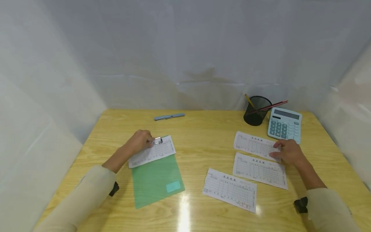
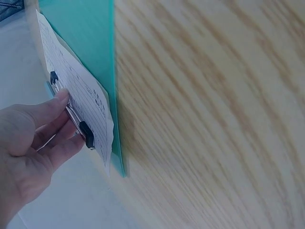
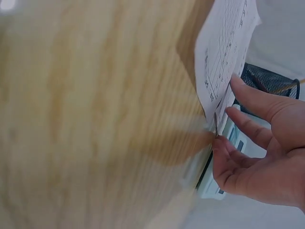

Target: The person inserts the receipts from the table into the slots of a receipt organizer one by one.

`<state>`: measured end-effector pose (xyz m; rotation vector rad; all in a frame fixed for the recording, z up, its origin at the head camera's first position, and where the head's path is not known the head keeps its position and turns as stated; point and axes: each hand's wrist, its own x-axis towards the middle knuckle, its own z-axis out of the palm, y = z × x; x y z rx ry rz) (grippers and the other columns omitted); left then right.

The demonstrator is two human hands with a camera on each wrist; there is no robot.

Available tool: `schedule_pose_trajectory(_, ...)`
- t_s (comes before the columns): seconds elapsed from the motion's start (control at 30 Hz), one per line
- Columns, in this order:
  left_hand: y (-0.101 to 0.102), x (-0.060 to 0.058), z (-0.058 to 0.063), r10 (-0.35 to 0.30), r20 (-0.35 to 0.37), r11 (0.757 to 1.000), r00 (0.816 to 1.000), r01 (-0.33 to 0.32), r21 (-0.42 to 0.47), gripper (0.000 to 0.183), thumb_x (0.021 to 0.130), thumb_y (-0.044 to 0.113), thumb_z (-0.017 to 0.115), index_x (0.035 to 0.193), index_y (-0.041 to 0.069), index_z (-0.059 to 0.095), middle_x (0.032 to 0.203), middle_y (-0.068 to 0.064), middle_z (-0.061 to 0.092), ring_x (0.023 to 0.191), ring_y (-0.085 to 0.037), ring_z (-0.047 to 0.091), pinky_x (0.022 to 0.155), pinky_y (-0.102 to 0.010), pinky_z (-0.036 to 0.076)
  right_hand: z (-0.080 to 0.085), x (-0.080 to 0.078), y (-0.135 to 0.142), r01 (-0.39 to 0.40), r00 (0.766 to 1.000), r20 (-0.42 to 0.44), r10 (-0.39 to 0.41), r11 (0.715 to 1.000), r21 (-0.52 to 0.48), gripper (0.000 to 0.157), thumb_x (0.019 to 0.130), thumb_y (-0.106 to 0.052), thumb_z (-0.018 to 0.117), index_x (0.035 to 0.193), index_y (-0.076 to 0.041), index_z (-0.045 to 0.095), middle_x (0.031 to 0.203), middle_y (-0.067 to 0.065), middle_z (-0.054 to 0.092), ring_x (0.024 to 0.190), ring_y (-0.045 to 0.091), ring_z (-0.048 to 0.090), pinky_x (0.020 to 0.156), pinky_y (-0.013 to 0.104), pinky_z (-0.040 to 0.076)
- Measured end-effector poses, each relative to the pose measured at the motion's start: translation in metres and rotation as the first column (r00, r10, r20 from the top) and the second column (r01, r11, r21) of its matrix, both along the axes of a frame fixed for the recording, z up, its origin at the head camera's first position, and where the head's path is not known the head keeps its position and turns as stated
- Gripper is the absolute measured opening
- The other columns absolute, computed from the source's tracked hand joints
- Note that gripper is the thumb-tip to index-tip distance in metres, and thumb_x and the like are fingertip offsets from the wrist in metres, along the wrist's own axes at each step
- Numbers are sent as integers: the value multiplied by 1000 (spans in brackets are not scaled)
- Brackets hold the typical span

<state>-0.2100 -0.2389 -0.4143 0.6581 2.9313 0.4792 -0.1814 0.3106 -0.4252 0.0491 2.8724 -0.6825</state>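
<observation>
Head view — the left hand (image 1: 140, 142) pinches the clip (image 2: 86, 132) on a printed form (image 1: 166, 147) atop the green folder (image 1: 156, 180); the right hand (image 1: 290, 152) pinches the right end of the farthest slip (image 1: 252, 143) — near the calculator (image 1: 284, 125)

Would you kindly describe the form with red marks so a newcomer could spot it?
On the wooden table, right of the green folder, lie three loose white forms. Choose the form nearest the viewer; unlike its two neighbours, it shows red marks near its lower right corner.
</observation>
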Motion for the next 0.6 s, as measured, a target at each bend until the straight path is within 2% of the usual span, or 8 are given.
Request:
schedule_pose_trajectory(0.1,0,0,-1,4,-1,1000,1000,-4,-8,27,82,3,69,109,-4,67,95,-15,67,81,-22,63,67,-29,56,0,-1,-2,-1,1000,16,1,1000,2,43,81,-21,74,109,8,59,87,16,52,80,27,47,60,26,36)
schedule_pose_trajectory(0.37,0,0,-1,4,-8,1000,1000,-4,-8,27,84,3,69,109,-4,67,95,-15,67,80,-22,63,66,-29,56,8,-3,-9,17,996,85,-19,999,29,41,83,-17,71,111,9,56,105,28,54,86,31,49,70,35,44)
schedule_pose_trajectory(0.6,1,1,-1,12,0,1000,1000,-12,-28,29,83,6,69,111,-3,67,94,-13,67,79,-19,61,64,-27,54,12,-3,-11,73,989,132,-69,997,-21,43,80,-16,72,111,9,55,109,31,53,81,28,52,61,26,43)
